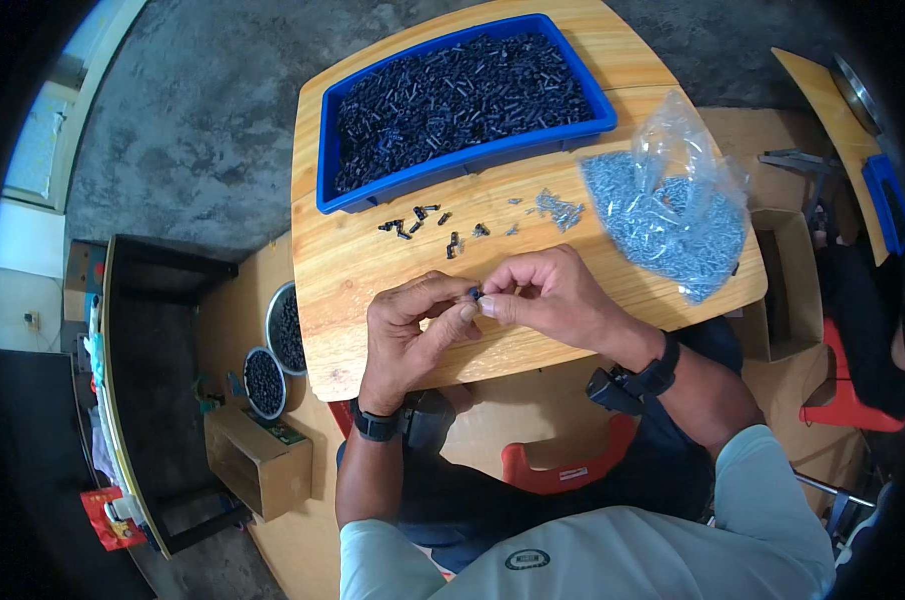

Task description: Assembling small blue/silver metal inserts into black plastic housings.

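My left hand (413,325) pinches a small black plastic part (475,294) between thumb and fingertips, over the near part of the wooden table (353,300). Against it, my right hand (553,292) is closed in a pinch at the part's right end; whatever its fingertips hold is too small to make out. Just beyond my hands lie several loose black parts (403,229) and a small heap of silver screws (559,210). A blue tray (609,118) full of similar black parts stands at the back. To the right rests a clear plastic bag (673,225) of silver screws.
Two metal bowls (266,384) of black pieces stand on the floor at left, near a cardboard box (263,460). A red stool (563,475) is below the table's front edge. Another open carton (788,285) and a red stool (848,400) are at right.
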A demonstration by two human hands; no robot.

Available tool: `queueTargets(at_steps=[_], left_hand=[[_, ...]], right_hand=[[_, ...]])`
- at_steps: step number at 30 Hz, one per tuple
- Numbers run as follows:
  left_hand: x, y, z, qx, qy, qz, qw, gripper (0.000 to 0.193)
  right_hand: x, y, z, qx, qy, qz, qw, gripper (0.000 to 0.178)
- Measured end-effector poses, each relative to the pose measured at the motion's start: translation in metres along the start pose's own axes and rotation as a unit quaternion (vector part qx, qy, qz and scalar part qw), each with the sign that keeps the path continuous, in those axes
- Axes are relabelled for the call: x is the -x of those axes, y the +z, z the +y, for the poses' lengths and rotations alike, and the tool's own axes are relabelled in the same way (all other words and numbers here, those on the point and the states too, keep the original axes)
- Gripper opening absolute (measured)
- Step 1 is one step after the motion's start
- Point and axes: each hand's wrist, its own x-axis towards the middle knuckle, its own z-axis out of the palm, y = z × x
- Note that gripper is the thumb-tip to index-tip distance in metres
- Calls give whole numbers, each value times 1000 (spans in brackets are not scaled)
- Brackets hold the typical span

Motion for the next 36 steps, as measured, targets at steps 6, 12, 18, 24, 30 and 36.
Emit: queueTargets(at_steps=[6,12,18,24,30,36], left_hand=[[0,0,-1,-21,-24,7,999,11],[0,4,-2,9,-28,30,999,8],[0,6,-1,-14,-12,32,999,10],[1,8,0,28,-41,57,997,11],[0,-1,-7,-17,-10,8,1000,14],[2,7,-2,-18,-18,48,999,13]], right_hand=[[0,4,-2,-15,-8,-13,1000,12],[0,3,-1,-26,-1,-13,1000,12],[1,5,2,6,-21,14,1000,12],[3,6,-2,73,-61,43,995,12],[3,5,0,52,-61,36,996,13],[2,3,-5,55,-27,13,998,13]])
